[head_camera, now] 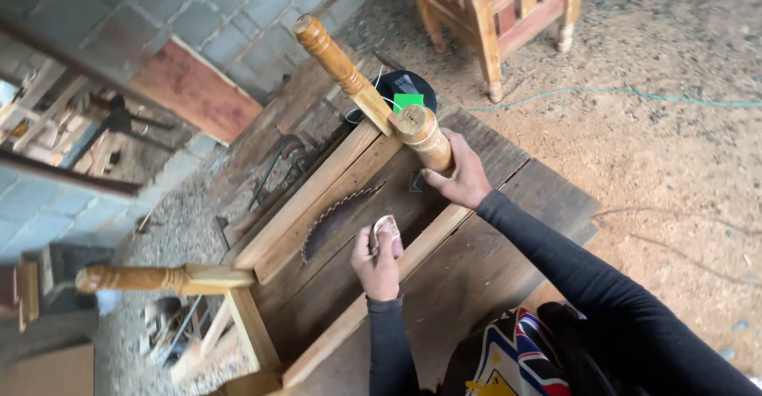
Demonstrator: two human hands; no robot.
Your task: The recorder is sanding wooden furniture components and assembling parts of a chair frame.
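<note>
A wooden frame with turned, varnished legs lies across a rough wooden saw table [476, 261]. My right hand [459, 180] is shut around the lower end of one turned leg [425, 136] that sticks up towards me. A second leg [337, 56] points up and away behind it. My left hand [378, 263] holds a small pale rounded object [386, 229] against the frame's rail [317, 186]; what the object is I cannot tell. The circular saw blade [333, 217] rises from the table just left of that hand.
A third turned leg [135, 277] juts out to the left. A wooden chair [500, 7] stands on the sawdust floor behind, a green cable [619, 92] running past it. A black round object [405, 90] sits past the table. A reddish board [194, 90] leans on the block wall.
</note>
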